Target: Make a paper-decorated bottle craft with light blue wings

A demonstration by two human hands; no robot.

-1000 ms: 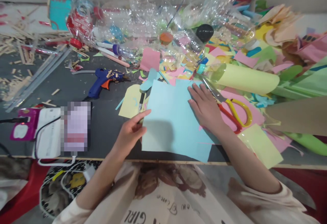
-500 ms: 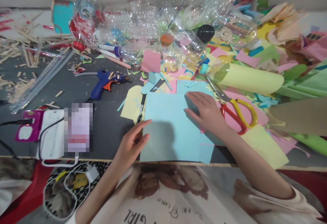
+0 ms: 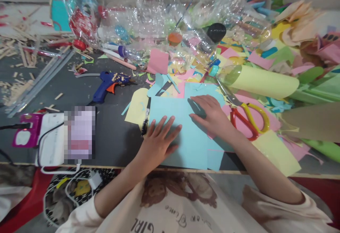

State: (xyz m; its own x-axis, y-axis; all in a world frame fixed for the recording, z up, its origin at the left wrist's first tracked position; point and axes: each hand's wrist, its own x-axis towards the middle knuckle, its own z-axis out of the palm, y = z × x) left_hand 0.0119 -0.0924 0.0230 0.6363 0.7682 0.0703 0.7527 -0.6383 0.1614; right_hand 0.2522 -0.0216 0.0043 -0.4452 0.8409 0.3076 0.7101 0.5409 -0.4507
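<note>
A light blue sheet of paper (image 3: 186, 144) lies flat near the table's front edge, over other blue paper. On its left part my left hand (image 3: 160, 140) rests palm down with fingers spread. My right hand (image 3: 207, 112) is over the sheet's upper right part, thumb and fingers apart, holding nothing. Left of the sheet lie a black craft knife (image 3: 145, 119) and a cut yellow paper piece (image 3: 136, 107). Scissors with red and yellow handles (image 3: 245, 119) lie right of my right hand, on pink paper.
A blue glue gun (image 3: 105, 86) lies left of the papers. A phone (image 3: 81, 133) and a white power bank (image 3: 50, 140) with cables sit at the left. Clear plastic bottles and wrap (image 3: 154, 20) crowd the back. A yellow-wrapped bottle (image 3: 265, 80) and paper scraps fill the right.
My left hand has moved right from the sheet's left edge onto its surface, and its fingers have spread flat. My right hand has barely shifted.
</note>
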